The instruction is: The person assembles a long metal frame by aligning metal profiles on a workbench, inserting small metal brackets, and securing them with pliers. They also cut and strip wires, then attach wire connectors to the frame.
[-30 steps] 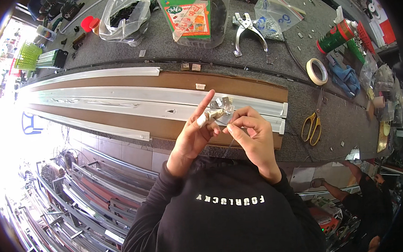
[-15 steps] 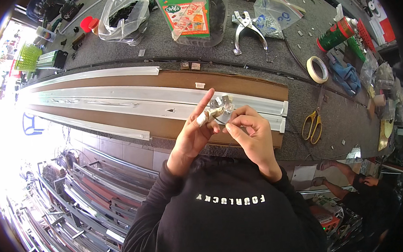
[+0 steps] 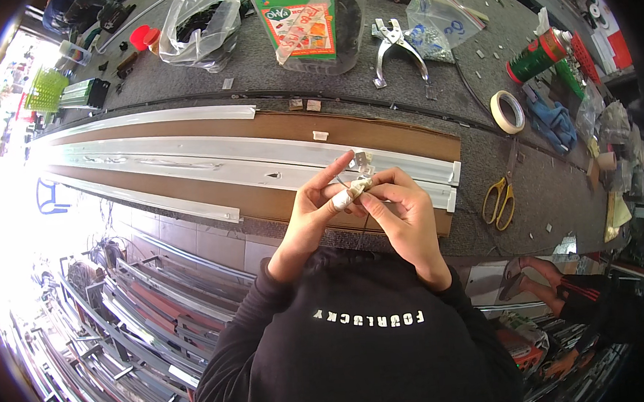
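Small metal brackets (image 3: 361, 159) seem to lie on the rails (image 3: 223, 152) at mid-frame, just above the left hand (image 3: 312, 216), the nearer of the 2, its index fingertip right beside them. Its thumb, in a white wrapping (image 3: 344, 199), meets the right hand's (image 3: 408, 218) bent, pinched fingertips; I can't tell whether either grips anything. The rails stretch from frame left to right of centre, over brown cardboard (image 3: 407, 141). The grey bench top (image 3: 448, 97) carries pliers (image 3: 388, 39) upper centre, scissors (image 3: 506, 182) at right; metal lengths (image 3: 145, 315) fill the lower left.
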Action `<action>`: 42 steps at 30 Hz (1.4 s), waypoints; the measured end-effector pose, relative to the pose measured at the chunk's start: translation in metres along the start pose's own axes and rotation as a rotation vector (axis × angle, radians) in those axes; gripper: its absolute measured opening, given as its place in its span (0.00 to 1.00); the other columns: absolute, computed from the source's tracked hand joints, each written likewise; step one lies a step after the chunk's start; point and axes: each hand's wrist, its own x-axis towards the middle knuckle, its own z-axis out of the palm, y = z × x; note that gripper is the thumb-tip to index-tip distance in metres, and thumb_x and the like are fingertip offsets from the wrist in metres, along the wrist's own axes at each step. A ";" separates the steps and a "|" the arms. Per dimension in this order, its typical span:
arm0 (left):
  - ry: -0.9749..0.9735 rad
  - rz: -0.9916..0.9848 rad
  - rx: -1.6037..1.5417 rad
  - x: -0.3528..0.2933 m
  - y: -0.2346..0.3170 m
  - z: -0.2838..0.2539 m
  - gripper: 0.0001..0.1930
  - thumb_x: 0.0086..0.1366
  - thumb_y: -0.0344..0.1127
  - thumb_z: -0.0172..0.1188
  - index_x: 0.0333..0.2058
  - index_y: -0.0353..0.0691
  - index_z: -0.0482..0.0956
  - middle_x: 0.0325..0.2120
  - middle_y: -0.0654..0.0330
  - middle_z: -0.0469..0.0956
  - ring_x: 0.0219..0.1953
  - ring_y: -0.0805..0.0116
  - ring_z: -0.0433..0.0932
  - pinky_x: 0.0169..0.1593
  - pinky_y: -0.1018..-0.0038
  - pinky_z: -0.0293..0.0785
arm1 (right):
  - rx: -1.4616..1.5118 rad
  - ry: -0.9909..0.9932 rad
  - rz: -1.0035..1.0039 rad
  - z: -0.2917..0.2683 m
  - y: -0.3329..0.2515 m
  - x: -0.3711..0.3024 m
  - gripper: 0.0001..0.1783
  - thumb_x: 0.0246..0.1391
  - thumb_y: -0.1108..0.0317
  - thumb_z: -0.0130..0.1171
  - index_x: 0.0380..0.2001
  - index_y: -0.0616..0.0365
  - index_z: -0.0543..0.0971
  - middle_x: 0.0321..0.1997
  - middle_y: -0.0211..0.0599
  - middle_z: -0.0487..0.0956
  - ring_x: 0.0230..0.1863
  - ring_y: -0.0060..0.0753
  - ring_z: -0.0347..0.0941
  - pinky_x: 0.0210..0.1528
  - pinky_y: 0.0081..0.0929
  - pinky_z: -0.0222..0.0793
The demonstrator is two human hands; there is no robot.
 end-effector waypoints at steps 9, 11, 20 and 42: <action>0.111 0.059 0.203 -0.006 0.000 0.008 0.12 0.66 0.31 0.62 0.46 0.32 0.84 0.46 0.55 0.81 0.41 0.71 0.79 0.49 0.73 0.76 | 0.142 -0.075 0.073 -0.006 0.017 -0.007 0.10 0.60 0.67 0.62 0.34 0.65 0.83 0.37 0.34 0.78 0.40 0.31 0.76 0.46 0.25 0.71; 0.152 0.118 0.365 -0.008 0.002 0.014 0.11 0.63 0.29 0.62 0.43 0.35 0.86 0.52 0.53 0.77 0.46 0.68 0.76 0.52 0.70 0.74 | 0.533 -0.184 0.246 -0.004 0.025 -0.005 0.14 0.64 0.61 0.59 0.40 0.63 0.81 0.37 0.34 0.77 0.39 0.29 0.76 0.45 0.24 0.72; -0.070 0.228 1.048 -0.019 0.022 0.018 0.14 0.55 0.33 0.67 0.41 0.43 0.88 0.58 0.50 0.72 0.57 0.58 0.69 0.59 0.64 0.63 | 0.894 -0.264 0.331 0.008 0.045 -0.041 0.21 0.66 0.55 0.56 0.52 0.61 0.75 0.36 0.27 0.76 0.31 0.15 0.67 0.31 0.14 0.61; -0.262 0.005 0.590 -0.073 0.035 -0.026 0.44 0.66 0.64 0.54 0.67 0.33 0.59 0.61 0.47 0.68 0.52 0.60 0.75 0.56 0.65 0.68 | 0.839 0.355 0.264 -0.019 0.055 -0.123 0.05 0.60 0.77 0.56 0.32 0.65 0.79 0.17 0.19 0.62 0.16 0.09 0.52 0.16 0.13 0.44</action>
